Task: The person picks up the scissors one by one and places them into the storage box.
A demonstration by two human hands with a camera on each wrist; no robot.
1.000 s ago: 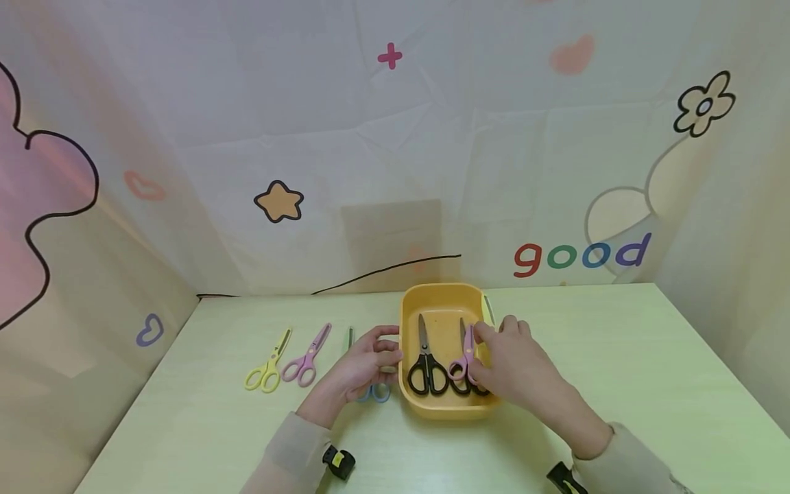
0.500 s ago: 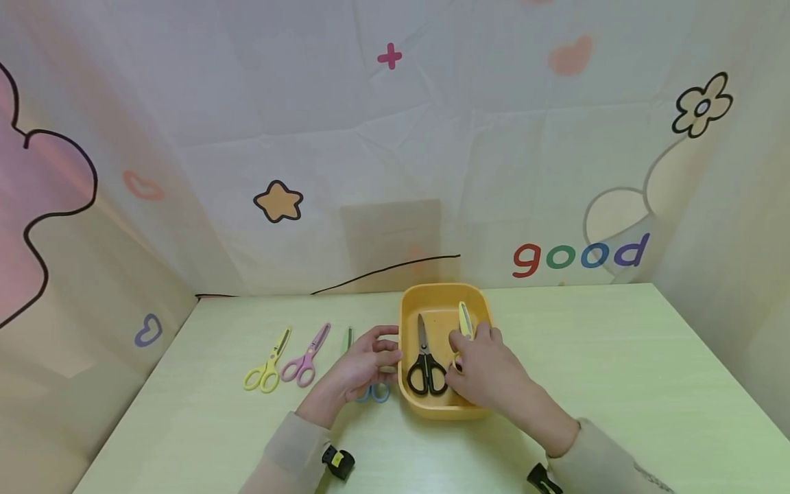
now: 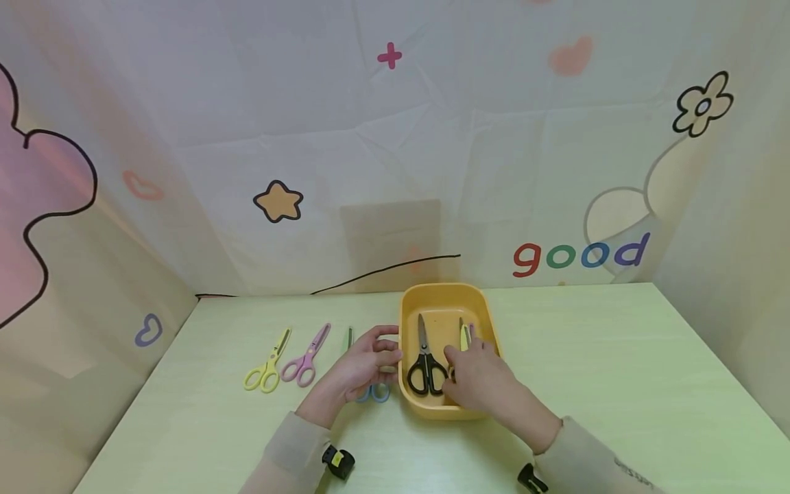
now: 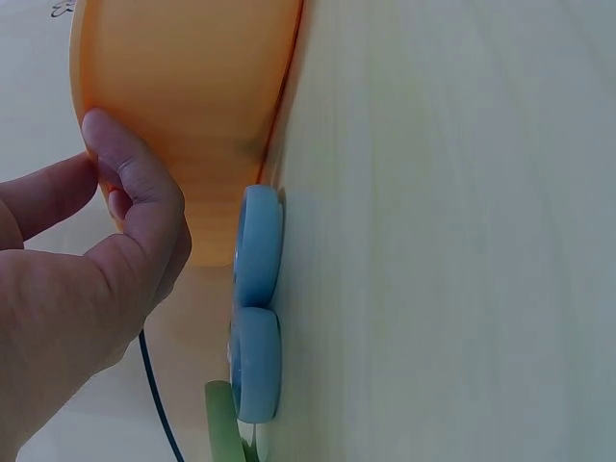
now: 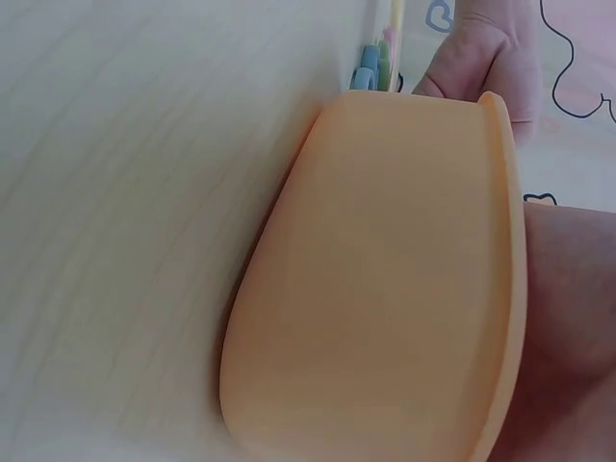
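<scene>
In the head view, my right hand (image 3: pixel 484 377) reaches into the yellow bin (image 3: pixel 447 413) and holds yellow scissors (image 3: pixel 465 336), their handles mostly hidden by the fingers. The tip of pink scissors (image 3: pixel 472 329) shows just beside that blade. Black-handled scissors (image 3: pixel 424 360) lie in the left half of the bin; a second dark blade tip shows by the yellow one. At the bin's left rim, the thumb and fingers of my left hand (image 4: pixel 115 250) pinch the edge. Blue scissors (image 4: pixel 258 250) lie on the table under the left hand, partly covered, with green scissors (image 3: pixel 349 336) behind.
Further left on the table (image 3: pixel 586 357) lie yellow scissors (image 3: pixel 268 367) and pink scissors (image 3: pixel 306 360), both with blades pointing away. A printed cloth (image 3: pixel 395 137) stands behind the table's far edge and along the sides.
My right hand has moved left and down into the bin with the yellow scissors, covering most of the pink and black pair there. My left hand has stayed at the rim.
</scene>
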